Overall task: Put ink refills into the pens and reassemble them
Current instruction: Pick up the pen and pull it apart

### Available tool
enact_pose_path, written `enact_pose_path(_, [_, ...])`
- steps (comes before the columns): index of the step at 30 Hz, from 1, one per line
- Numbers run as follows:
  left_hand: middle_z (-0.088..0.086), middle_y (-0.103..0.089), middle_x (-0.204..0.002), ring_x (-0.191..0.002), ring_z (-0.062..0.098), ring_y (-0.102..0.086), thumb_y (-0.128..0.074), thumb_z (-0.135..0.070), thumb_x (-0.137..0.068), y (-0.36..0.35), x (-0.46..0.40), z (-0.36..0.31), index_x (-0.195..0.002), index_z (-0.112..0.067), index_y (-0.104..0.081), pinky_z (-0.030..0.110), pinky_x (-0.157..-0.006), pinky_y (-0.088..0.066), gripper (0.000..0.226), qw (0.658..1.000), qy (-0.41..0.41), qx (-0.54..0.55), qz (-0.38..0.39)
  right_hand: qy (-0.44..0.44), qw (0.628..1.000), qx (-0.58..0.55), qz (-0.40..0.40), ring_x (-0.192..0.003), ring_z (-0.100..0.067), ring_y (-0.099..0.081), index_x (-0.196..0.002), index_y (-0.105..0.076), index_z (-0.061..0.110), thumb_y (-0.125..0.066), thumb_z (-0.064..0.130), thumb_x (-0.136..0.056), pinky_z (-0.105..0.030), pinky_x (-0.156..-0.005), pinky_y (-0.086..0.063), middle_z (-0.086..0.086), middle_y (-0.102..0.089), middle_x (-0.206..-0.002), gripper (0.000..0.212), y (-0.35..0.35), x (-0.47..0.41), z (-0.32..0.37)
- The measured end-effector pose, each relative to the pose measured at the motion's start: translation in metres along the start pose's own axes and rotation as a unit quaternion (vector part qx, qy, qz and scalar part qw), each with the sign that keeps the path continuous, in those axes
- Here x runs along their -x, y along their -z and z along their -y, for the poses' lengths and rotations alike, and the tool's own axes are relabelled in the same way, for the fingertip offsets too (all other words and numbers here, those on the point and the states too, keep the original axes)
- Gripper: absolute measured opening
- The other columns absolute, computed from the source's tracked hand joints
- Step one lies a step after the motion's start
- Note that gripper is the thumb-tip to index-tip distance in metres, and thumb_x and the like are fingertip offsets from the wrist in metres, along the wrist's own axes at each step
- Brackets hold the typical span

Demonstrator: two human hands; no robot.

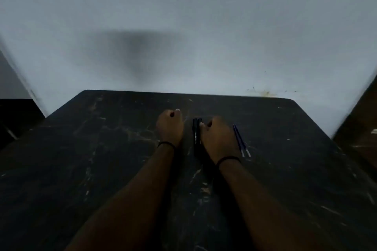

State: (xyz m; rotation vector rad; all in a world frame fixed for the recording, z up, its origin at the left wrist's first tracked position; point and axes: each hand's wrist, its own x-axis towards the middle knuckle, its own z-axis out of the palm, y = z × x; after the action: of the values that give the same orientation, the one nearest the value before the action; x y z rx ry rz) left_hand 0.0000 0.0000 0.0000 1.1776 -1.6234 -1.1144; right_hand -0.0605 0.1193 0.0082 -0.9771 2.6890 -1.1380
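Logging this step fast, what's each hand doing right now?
Left hand: closed in a fist on the scratched black table, holding nothing visible.
Right hand: fingers curled beside the black plastic pens; whether it grips them cannot be told.

Bare forearms, black wristbands (165, 144)

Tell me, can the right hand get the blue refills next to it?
Probably yes. The blue refills lie on the table just right of the right hand, with nothing between them.
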Motion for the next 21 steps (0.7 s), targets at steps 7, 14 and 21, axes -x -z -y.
enact_pose_path(7, [0.009,-0.069,-0.081,-0.081,0.025,-0.067,-0.053,-0.031,-0.096,-0.004,0.002,0.006,-0.083,-0.009,-0.067,0.043,-0.077,-0.055,0.029,0.999,-0.042,-0.027,-0.017,0.020,0.998,0.051,-0.020,-0.100,-0.036,-0.063,-0.108,-0.055,0.009,-0.053,0.046,-0.097,-0.041,-0.082,-0.052,-0.013,-0.066,-0.109,0.038,-0.008,-0.008,-0.005])
enact_pose_path(14, [0.011,-0.068,-0.081,-0.082,0.027,-0.067,-0.052,-0.033,-0.097,-0.008,0.006,0.009,-0.085,-0.010,-0.067,0.040,-0.074,-0.053,0.030,0.997,-0.057,-0.053,-0.022,0.036,0.998,0.057,-0.016,-0.103,-0.034,-0.063,-0.111,-0.056,0.009,-0.057,0.041,-0.097,-0.040,-0.083,-0.050,-0.012,-0.065,-0.112,0.035,-0.013,-0.011,-0.013])
enact_pose_path(21, [0.015,-0.069,-0.082,-0.070,0.020,-0.060,-0.054,-0.034,-0.097,-0.006,0.000,0.009,-0.084,-0.007,-0.066,0.029,-0.061,-0.046,0.033,0.996,-0.062,-0.069,-0.019,0.029,0.997,0.056,-0.035,-0.107,-0.034,-0.064,-0.119,-0.055,0.009,-0.059,0.039,-0.095,-0.038,-0.082,-0.050,-0.012,-0.064,-0.119,0.038,-0.015,-0.010,-0.006])
